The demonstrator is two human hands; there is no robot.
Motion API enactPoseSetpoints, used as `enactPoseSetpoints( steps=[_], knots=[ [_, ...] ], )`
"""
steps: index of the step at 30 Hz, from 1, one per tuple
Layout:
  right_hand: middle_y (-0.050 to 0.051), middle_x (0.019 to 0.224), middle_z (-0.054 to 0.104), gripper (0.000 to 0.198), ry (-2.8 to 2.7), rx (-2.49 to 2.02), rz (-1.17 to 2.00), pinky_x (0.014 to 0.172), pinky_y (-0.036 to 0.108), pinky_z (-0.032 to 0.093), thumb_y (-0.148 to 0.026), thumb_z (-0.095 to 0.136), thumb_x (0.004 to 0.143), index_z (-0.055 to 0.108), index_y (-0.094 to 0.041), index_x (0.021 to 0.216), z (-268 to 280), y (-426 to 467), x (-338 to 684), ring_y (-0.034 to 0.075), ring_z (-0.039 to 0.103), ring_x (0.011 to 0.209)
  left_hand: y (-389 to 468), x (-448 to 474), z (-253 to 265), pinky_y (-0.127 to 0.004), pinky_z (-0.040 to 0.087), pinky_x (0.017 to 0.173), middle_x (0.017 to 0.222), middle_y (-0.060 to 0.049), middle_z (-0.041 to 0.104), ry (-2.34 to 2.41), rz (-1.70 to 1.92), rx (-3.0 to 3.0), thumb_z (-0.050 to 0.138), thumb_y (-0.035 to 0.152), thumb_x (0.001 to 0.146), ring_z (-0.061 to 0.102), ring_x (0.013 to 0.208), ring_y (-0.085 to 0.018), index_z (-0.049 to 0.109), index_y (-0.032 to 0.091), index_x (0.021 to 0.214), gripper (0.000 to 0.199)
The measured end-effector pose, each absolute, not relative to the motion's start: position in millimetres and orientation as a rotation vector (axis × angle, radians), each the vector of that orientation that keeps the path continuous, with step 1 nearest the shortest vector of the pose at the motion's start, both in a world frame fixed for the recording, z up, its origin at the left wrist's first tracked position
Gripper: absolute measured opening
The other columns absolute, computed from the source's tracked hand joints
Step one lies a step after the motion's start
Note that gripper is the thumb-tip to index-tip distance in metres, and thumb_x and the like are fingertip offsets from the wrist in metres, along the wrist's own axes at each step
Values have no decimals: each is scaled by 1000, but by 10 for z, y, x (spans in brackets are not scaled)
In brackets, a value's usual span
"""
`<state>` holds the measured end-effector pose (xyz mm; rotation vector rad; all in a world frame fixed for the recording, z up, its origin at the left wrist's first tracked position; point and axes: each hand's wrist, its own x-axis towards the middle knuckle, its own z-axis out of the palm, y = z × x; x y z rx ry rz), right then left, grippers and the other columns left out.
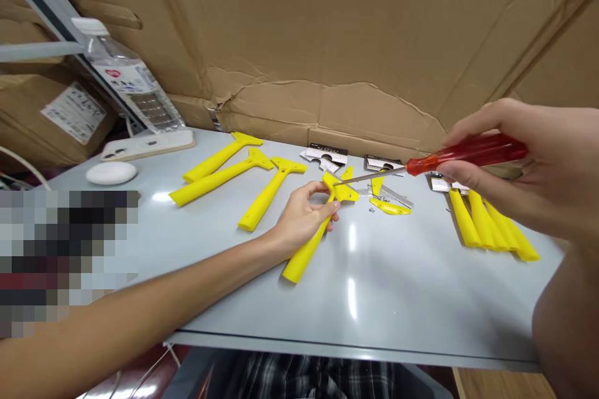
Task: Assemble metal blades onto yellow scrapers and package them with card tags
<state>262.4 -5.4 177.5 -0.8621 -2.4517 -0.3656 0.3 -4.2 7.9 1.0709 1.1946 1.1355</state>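
My left hand (pixel 304 215) is closed around the neck of a yellow scraper (pixel 306 255), whose handle slants toward the table's front edge. My right hand (pixel 538 162) grips a screwdriver (pixel 468 153) by its red, see-through handle. The screwdriver's shaft points left, and its tip meets the scraper's head. Whether a screw sits under the tip is too small to tell. Just right of the head lie a loose yellow plate (pixel 390 207), a metal strip (pixel 397 196) and a few tiny screws (pixel 372 210).
Three yellow scrapers (pixel 271 196) lie to the left, and several yellow handles (pixel 468 224) at the right. Printed cards (pixel 327 154) rest near the cardboard wall (pixel 327 31). A bottle (pixel 135 84), a phone (pixel 154 144) and a white oval object (pixel 111 173) stand or lie at the left.
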Motion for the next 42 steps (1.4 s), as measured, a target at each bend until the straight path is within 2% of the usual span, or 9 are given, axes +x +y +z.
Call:
enactPoseSetpoints(
  steps=[3,8,16,21,26,30,35,38,42],
  knots=[
    [-5,80,67,21,-2463,-866,-498,53,20,47,-43,65,91,64,-24,99,1764,-43,2612,3,61,62,-32,-3,71,-22,46,48,64,-1,68,1195,1135,1052,74,21,84,59,48,-12,58,15,110,31],
    [1,112,66,31,-2528,-826,-371,60,19,53,-42,67,87,61,-26,113,1764,-84,2605,6,65,83,-24,-14,39,-22,47,49,63,-1,68,1209,1141,1058,74,20,84,60,47,-12,58,16,109,30],
    [-6,83,66,12,-2449,-779,-624,58,22,42,-35,64,95,66,-27,104,1758,-158,2509,2,56,66,-45,7,56,-22,48,48,63,-1,69,1232,1133,1063,77,24,83,60,47,-13,57,16,111,35],
    [2,118,64,20,-2553,-708,-487,73,23,54,-34,65,92,63,-24,110,1759,-119,2516,8,66,96,-50,11,63,-22,48,48,63,-1,69,1247,1130,1068,74,21,85,61,48,-13,58,16,111,31],
    [-3,95,68,18,-2473,-748,-565,59,22,46,-37,65,93,62,-24,105,1741,-117,2522,5,62,74,-50,7,63,-22,48,48,63,-1,69,1248,1122,1077,73,21,87,61,48,-12,57,16,111,29],
    [-4,81,66,24,-2429,-747,-701,58,22,45,-43,64,95,61,-21,105,1732,-94,2511,4,61,67,-49,5,63,-21,48,48,64,-1,69,1255,1109,1083,73,21,87,61,48,-12,57,16,111,29],
    [0,118,66,28,-2532,-771,-422,70,18,57,-40,63,92,59,-26,116,1734,-125,2523,5,67,90,-55,9,77,-22,49,49,64,-1,69,1251,1113,1080,72,21,87,62,49,-13,57,16,111,29],
    [-5,105,69,22,-2508,-804,-383,69,17,55,-38,64,93,61,-29,113,1728,-166,2505,3,66,83,-62,10,83,-23,49,49,63,0,68,1240,1116,1083,73,22,86,61,48,-13,56,16,110,30],
    [-7,82,67,15,-2434,-778,-588,57,22,44,-37,68,92,64,-26,102,1723,-157,2472,3,58,64,-68,10,83,-23,48,50,64,-1,68,1231,1118,1078,74,22,86,61,48,-13,56,16,110,30]
  ],
)
